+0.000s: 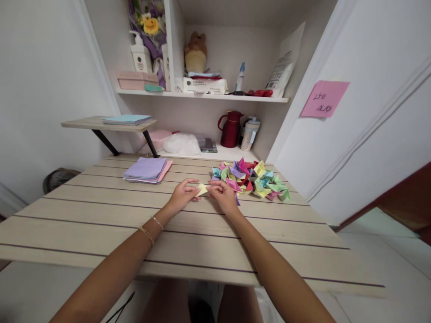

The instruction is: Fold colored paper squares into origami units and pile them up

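A small piece of folded yellow paper (202, 190) is held just above the slatted table between my two hands. My left hand (183, 194) pinches its left side between thumb and fingers. On the other side, the fingertips of my right hand (223, 194) grip the paper's right edge. Just beyond my right hand lies a heap of folded paper boats (264, 181) in pink, purple, yellow, green, blue and red. The fingers hide part of the yellow paper, so its full shape does not show.
A stack of purple and pink paper sheets (146, 170) lies at the back left of the slatted table (202, 242). Above it, a small raised shelf (84, 122) bears blue sheets (127, 119). Behind stand a red jug (230, 130) and a pale bottle (249, 134).
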`<state>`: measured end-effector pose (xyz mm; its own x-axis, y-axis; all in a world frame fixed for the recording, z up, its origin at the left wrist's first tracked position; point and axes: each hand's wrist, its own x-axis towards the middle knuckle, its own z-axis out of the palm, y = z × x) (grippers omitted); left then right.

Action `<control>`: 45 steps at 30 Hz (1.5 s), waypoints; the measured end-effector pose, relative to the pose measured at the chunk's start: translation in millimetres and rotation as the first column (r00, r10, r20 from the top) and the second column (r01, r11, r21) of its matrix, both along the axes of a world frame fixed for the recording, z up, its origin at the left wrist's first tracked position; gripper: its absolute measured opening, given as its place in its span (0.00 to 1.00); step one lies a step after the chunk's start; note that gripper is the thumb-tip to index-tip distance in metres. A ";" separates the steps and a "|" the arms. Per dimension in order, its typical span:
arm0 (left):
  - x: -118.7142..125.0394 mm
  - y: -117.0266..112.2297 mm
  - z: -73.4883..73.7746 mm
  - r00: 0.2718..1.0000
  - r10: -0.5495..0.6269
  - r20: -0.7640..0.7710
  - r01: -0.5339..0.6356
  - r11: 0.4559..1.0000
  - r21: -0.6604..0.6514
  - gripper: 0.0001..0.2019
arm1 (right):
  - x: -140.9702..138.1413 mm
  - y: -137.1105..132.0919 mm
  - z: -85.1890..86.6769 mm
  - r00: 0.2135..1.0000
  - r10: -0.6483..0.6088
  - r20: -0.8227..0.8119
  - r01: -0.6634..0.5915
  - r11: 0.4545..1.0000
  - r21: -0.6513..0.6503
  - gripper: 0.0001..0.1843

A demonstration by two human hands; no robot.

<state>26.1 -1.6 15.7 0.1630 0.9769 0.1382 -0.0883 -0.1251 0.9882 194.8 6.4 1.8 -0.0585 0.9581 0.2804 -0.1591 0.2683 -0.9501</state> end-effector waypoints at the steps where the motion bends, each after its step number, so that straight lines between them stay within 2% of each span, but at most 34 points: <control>1: -0.1 -0.1 -0.2 1.000 -0.024 -0.012 0.023 1.000 -0.004 0.26 | 0.1 0.3 -0.1 1.000 0.001 0.019 -0.001 1.000 0.008 0.17; 5: 0.8 0.4 -2.4 0.995 -0.088 -0.039 0.086 0.996 -0.034 0.20 | -0.4 -0.7 2.1 0.997 -0.004 0.076 0.000 0.999 0.041 0.14; 11: 0.3 2.9 -5.5 0.999 -0.043 0.031 0.046 0.995 -0.086 0.18 | -2.9 -5.5 5.8 0.992 0.068 0.104 -0.077 0.993 0.086 0.20; 16: -0.1 2.5 -5.4 0.997 -0.027 0.069 0.033 0.996 -0.081 0.19 | -4.0 -3.5 0.7 0.982 0.060 0.180 -0.086 0.986 0.140 0.22; 20: 0.9 0.5 -5.3 0.996 -0.016 0.092 0.028 0.991 -0.133 0.19 | -3.0 -2.1 -2.1 0.956 -0.068 0.284 0.001 0.974 0.227 0.19; 23: 1.6 -1.5 -5.2 0.988 -0.041 0.147 0.067 0.982 -0.178 0.18 | -1.3 -3.5 -0.7 0.915 -0.204 0.348 0.059 0.922 0.384 0.15; 26: 1.6 -2.9 -4.3 0.965 -0.108 0.240 0.153 0.972 -0.178 0.16 | -0.1 -6.5 2.2 0.885 -0.261 0.386 0.035 0.863 0.504 0.14; 29: 0.7 -2.4 -3.2 0.947 -0.168 0.274 0.212 0.968 -0.138 0.16 | 0.0 -9.7 4.7 0.846 -0.299 0.441 0.000 0.828 0.561 0.16; 32: -0.4 -0.4 -3.7 0.965 -0.167 0.204 0.189 0.977 -0.095 0.19 | -0.4 -10.7 5.2 0.830 -0.284 0.481 -0.026 0.841 0.541 0.17; 37: 0.2 -1.0 -7.8 0.990 -0.092 -0.104 0.100 0.992 0.073 0.26 | 0.1 -6.5 1.6 0.853 -0.260 0.452 0.043 0.899 0.437 0.14; 42: 1.3 -5.9 -7.8 0.941 0.010 -0.339 0.095 0.952 0.291 0.20 | -1.1 -6.8 1.7 0.866 -0.172 0.469 -0.014 0.930 0.367 0.09; 45: 1.7 -6.8 -7.2 0.915 0.033 -0.402 0.123 0.927 0.355 0.17 | -2.3 -8.3 3.0 0.876 -0.172 0.451 0.004 0.937 0.350 0.08</control>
<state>27.8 -8.4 8.5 0.3222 0.8591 0.3976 0.2836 -0.4883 0.8253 192.4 -1.9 4.9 -0.1831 0.8221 0.5390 0.3203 0.5683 -0.7579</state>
